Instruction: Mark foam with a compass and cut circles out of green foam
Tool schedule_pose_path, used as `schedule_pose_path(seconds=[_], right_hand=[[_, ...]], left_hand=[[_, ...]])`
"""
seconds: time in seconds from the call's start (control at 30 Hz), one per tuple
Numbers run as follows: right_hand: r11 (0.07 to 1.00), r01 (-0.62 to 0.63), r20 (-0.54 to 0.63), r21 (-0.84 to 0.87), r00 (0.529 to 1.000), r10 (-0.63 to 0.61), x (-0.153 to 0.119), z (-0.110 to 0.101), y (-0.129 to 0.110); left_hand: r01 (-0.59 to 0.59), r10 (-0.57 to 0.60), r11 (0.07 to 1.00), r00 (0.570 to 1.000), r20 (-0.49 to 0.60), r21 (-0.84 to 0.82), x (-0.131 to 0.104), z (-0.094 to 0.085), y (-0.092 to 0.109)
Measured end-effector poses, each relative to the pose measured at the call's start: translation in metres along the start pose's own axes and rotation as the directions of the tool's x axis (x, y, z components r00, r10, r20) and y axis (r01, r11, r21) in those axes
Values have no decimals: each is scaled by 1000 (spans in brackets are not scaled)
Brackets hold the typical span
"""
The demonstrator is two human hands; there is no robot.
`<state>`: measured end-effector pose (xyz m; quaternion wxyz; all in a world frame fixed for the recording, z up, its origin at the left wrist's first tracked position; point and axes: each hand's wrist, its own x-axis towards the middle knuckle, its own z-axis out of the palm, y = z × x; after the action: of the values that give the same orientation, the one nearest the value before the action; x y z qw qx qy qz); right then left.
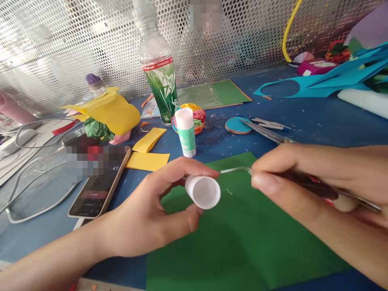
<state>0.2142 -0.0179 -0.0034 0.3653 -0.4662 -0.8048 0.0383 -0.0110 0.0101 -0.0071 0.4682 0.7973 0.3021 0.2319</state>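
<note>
My left hand (142, 210) is closed around a small white plastic cap (206, 193), gripped between thumb and index finger with its hollow end facing me. My right hand (315, 194) is pinched shut on a slim metal tool (368, 203), mostly hidden by the fingers, so its kind is unclear. From those fingertips a thin white strip (233, 170) reaches left toward the cap. Both hands are above a green paper sheet (236, 242). A tiny white shaving (229, 191) is over the sheet. Just behind the cap stands a glue stick (186, 135) with a green label.
Scissors (266, 133) and a blue paper oval (238, 125) lie behind my right hand. A green-labelled bottle (160, 76) stands near the perforated metal screen (242, 40). Yellow paper strips (148, 161), a phone (100, 190) and cables (33, 218) are at left.
</note>
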Motion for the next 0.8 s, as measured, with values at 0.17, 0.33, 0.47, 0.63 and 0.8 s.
schedule_pose_path(seconds=[0.17,0.33,0.47,0.63,0.8], right_hand=[[990,22,188,-142,982,6,-3,17,10],[981,85,306,-175,952,-28,-10,23,10],[983,158,144,-91,979,-144,-9,15,2],[923,384,124,4,916,-381,-15,16,-1],[848,525,200,-64,840,-505,-14,20,2]], left_hand=[[-101,114,990,984,-138,96,0,0,-4],[-9,24,991,994,-110,132,0,2,0],[52,-41,992,995,-94,118,2,3,3],[22,-15,990,999,-46,139,4,3,6],[9,-14,985,1000,24,170,4,4,7]])
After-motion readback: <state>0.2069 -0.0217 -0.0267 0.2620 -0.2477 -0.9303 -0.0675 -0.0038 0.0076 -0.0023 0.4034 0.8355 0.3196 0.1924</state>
